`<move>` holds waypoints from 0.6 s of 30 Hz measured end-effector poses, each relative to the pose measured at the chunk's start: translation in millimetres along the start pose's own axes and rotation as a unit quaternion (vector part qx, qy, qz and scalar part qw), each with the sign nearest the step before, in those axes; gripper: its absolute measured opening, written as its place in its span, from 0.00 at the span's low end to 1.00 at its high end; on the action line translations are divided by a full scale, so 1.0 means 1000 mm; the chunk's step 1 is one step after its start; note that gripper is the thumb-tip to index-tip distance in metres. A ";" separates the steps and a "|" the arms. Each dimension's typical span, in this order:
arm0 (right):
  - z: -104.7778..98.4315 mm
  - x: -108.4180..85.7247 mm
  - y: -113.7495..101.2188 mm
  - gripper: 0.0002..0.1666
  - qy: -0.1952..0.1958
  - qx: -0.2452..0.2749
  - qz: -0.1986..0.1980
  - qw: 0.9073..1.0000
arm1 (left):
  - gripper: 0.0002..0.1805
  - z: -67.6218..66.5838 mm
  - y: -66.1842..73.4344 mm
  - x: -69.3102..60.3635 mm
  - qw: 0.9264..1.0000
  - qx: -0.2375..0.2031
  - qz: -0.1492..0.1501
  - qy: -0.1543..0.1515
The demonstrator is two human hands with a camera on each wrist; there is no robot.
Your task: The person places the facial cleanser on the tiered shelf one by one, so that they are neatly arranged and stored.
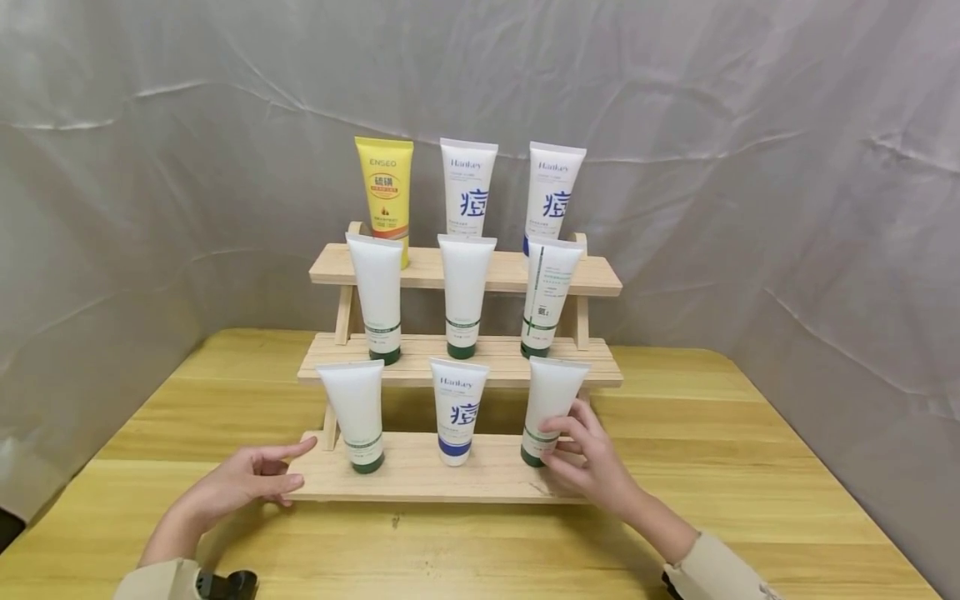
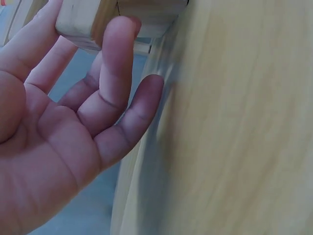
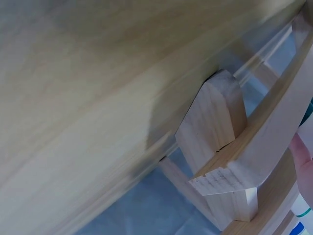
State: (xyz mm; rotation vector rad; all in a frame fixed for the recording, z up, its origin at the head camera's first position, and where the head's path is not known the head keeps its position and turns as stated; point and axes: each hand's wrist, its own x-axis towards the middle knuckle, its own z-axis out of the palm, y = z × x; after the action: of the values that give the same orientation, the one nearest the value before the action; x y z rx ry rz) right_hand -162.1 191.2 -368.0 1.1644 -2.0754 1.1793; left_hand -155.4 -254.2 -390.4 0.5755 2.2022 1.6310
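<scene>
My right hand (image 1: 592,462) holds the lower part of a white squeeze tube (image 1: 557,392) with a dark green cap. This tube stands cap down at the right of the bottom shelf (image 1: 408,483). In the right wrist view only a bit of the right hand (image 3: 304,169) shows at the edge. My left hand (image 1: 236,487) touches the left end of that shelf, fingers loosely spread; the left wrist view shows its fingertips against the wooden end (image 2: 85,22). Also on the bottom shelf are a white tube with a blue band (image 1: 456,417) and a green-capped white tube (image 1: 356,417).
On the middle shelf (image 1: 420,367) stand three green-capped white tubes (image 1: 462,292). The top shelf (image 1: 420,271) carries a yellow tube (image 1: 386,192) and two white tubes with blue lettering (image 1: 468,187). The stepped rack is on a wood-grain table (image 1: 720,467), before a grey cloth (image 1: 225,167).
</scene>
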 end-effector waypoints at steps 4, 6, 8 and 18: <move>-0.002 0.001 -0.009 0.30 0.000 0.047 0.029 0.998 | 0.29 0.002 -0.001 -0.001 0.999 -0.012 -0.003 0.038; -0.003 0.000 -0.011 0.31 0.002 0.065 0.037 0.997 | 0.28 0.003 -0.001 -0.001 0.997 -0.024 -0.002 0.074; -0.005 -0.002 -0.010 0.31 0.006 0.070 0.041 0.997 | 0.28 0.005 0.001 -0.002 0.993 -0.029 0.006 0.116; -0.015 -0.012 -0.014 0.21 0.077 0.063 0.052 0.994 | 0.24 0.010 0.004 0.012 0.955 0.016 0.036 0.294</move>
State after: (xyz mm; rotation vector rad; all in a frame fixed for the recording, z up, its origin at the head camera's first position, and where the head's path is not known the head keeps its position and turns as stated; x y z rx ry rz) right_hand -144.3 206.0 -362.9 0.9951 -1.9900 1.4214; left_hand -160.4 -238.5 -390.1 0.1840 2.6409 2.0033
